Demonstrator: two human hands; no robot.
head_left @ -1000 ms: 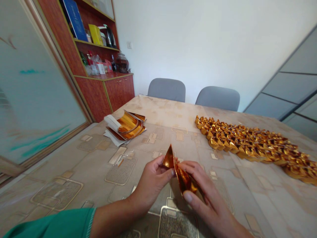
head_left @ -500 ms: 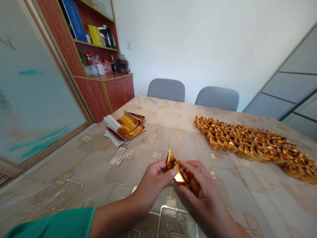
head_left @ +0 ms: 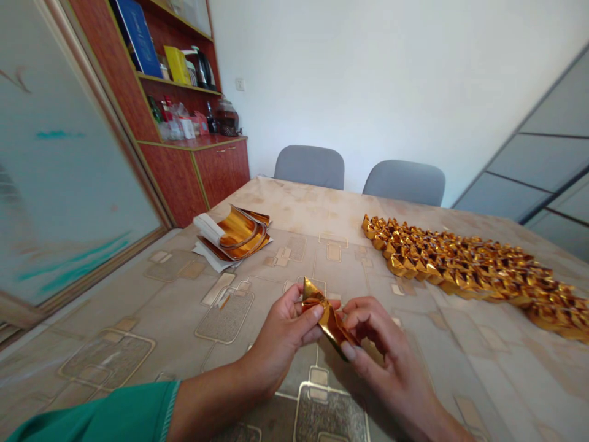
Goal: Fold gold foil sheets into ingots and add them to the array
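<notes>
Pinching the foil (head_left: 332, 325) by its far end in the left hand (head_left: 285, 331) and by its near end in the right hand (head_left: 391, 365), over the table (head_left: 317, 212). Having sheets (head_left: 239, 236) ahead-left of the left hand, folded pieces (head_left: 460, 261) ahead-right of the right, chairs (head_left: 309, 166) farther out.

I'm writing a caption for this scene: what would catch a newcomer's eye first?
Most likely the mass of shiny folded pieces, spread across the right side of the table. Next, the gold paper held between the left hand and right hand, front and centre. Then the loose pile of sheets, farther off to the left.
</notes>
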